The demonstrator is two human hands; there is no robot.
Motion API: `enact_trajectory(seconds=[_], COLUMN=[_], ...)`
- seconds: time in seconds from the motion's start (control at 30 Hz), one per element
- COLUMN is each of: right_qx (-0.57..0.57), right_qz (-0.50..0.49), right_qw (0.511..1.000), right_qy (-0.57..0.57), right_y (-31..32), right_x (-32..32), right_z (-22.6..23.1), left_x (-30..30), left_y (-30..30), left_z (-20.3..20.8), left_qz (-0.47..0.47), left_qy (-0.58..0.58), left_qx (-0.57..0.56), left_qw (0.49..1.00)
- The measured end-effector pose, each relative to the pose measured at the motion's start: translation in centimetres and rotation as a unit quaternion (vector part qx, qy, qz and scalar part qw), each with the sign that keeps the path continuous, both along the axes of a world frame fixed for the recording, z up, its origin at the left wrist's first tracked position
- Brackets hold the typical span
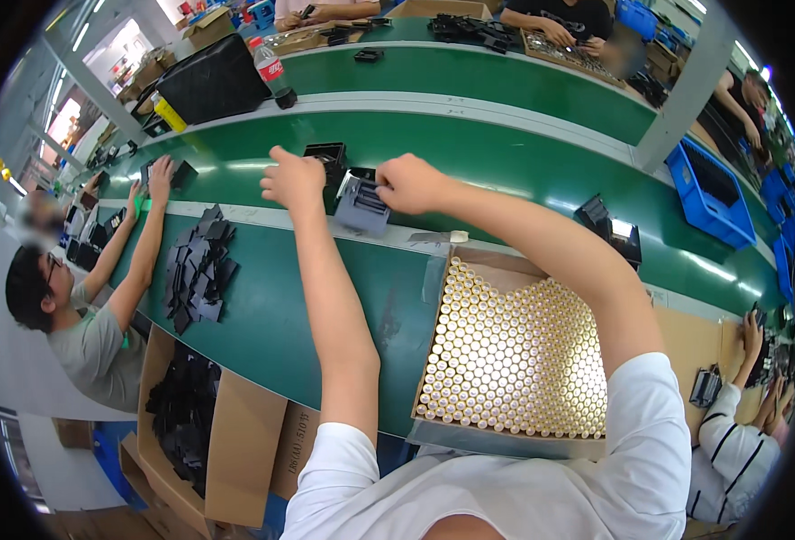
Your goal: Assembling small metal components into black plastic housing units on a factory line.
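Note:
My right hand (413,184) pinches the right edge of a black plastic battery case (361,214), which lies tilted at the near rim of the green conveyor belt. Dark slots show inside this case. To its left, my left hand (294,183) is above the belt edge with fingers loosely bent and apart, and I see nothing in it. Just past that hand stands another black case (326,155) on the belt. Below my right forearm sits a shallow carton (428,382) packed with upright cylindrical batteries (496,360).
Flat black plastic pieces (199,270) are heaped on the green table to the left. An open cardboard box (243,450) of black parts stands below. More black cases (609,229) ride the belt at right, before a blue crate (708,193). Co-workers (91,333) sit on both sides.

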State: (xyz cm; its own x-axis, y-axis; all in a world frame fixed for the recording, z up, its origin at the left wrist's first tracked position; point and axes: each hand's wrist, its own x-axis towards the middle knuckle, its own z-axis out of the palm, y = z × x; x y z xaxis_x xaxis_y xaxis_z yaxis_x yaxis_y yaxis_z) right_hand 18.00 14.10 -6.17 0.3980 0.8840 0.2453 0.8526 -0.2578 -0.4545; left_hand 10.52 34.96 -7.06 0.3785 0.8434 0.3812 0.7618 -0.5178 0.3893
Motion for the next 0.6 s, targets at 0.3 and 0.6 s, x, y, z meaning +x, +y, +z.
enact_trajectory(seconds=[0.3, 0.6], right_qx=[0.064, 0.004], right_qz=[-0.223, -0.312], right_qw=[0.907, 0.950], right_qy=[0.352, -0.004], right_y=[-8.2, -14.2], right_x=[2.7, 2.0], right_z=[3.3, 4.4], left_x=[1.4, 6.1], left_y=[-5.9, -15.1], left_z=[6.5, 4.0], left_qz=[-0.342, -0.472], left_qy=[-0.043, -0.061], left_qx=[-0.382, -0.497], left_qw=[0.858, 0.725])
